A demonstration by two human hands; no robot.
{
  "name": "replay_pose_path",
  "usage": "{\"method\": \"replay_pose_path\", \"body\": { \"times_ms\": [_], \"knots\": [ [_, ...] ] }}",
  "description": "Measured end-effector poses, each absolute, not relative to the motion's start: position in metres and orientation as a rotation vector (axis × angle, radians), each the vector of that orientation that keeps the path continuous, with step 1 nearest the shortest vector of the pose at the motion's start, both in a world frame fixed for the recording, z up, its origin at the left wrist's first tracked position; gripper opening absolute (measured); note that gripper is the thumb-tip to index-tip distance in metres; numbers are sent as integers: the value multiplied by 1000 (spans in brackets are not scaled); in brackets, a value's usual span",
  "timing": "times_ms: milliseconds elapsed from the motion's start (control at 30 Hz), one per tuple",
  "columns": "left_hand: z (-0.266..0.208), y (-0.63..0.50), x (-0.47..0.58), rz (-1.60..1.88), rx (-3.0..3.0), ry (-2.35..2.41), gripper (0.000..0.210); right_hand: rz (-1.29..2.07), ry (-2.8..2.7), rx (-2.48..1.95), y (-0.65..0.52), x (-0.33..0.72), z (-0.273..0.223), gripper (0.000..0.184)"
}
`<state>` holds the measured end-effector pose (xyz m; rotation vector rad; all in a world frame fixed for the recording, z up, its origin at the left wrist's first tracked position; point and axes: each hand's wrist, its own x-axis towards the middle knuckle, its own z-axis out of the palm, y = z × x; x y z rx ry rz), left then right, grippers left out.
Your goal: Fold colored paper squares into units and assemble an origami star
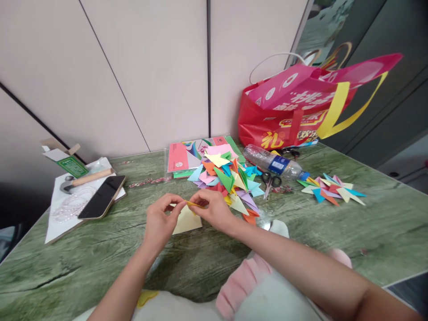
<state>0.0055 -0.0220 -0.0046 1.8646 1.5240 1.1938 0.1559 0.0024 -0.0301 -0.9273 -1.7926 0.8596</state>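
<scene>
Between my two hands is a small piece of yellow paper [194, 204], held up just above the table. My left hand [163, 217] pinches its left end between thumb and fingers. My right hand [214, 208] is closed on the other end, and its fingers cover part of the paper. Below them lies a pale yellow paper sheet [187, 223], partly hidden by the hands. Right behind my right hand rises a heap of folded paper pieces [227, 174] in many colours. A smaller group of folded pieces [331, 188] lies farther right.
Scissors [270, 182] and a plastic bottle [274, 161] lie beside the heap, with packs of coloured paper [180, 157] behind. A red gift bag [294, 107] stands at the back right. On the left are a phone [103, 197], a hammer [87, 178] and a green-white box [68, 161].
</scene>
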Motion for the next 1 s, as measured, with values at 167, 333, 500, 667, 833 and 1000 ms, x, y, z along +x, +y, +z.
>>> {"method": "replay_pose_path", "body": {
  "times_ms": [167, 333, 500, 667, 833, 1000],
  "knots": [
    [-2, -20, 4, 1136, 1760, 1500, 14, 954, -1773, -931, 2, 156, -30, 6],
    [-4, -16, 4, 1111, 1572, 1414, 22, 1241, -1565, -880, 4, 154, -31, 23],
    [-8, -15, 4, 1058, 1503, 1417, 19, 1329, -1550, -820, 7, 154, -36, 26],
    [-10, -14, 3, 1171, 1313, 1371, 20, 1373, -1583, -844, 10, 154, -38, 19],
    [-9, -16, 5, 1001, 1238, 1303, 23, 1431, -1432, -834, 12, 155, -36, 23],
    [-7, -17, 7, 1080, 1106, 1328, 25, 1408, -1474, -816, 12, 154, -36, 17]
  ]
}}
